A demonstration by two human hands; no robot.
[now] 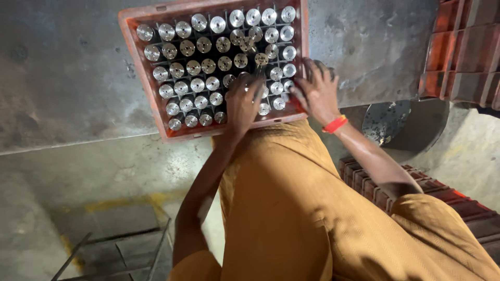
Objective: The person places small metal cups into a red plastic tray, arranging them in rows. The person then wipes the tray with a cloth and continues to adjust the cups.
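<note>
Left hand [244, 101] pinching a thin tool [259, 78] over tray [140, 62] parts; right hand [316, 92] open beside.

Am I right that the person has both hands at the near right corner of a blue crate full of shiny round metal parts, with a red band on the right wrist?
Not quite: the head view shows the crate is red-orange, not blue. The rest holds: the left hand and right hand are at its near right corner among the shiny round metal parts, and a red band circles the right wrist.
</note>
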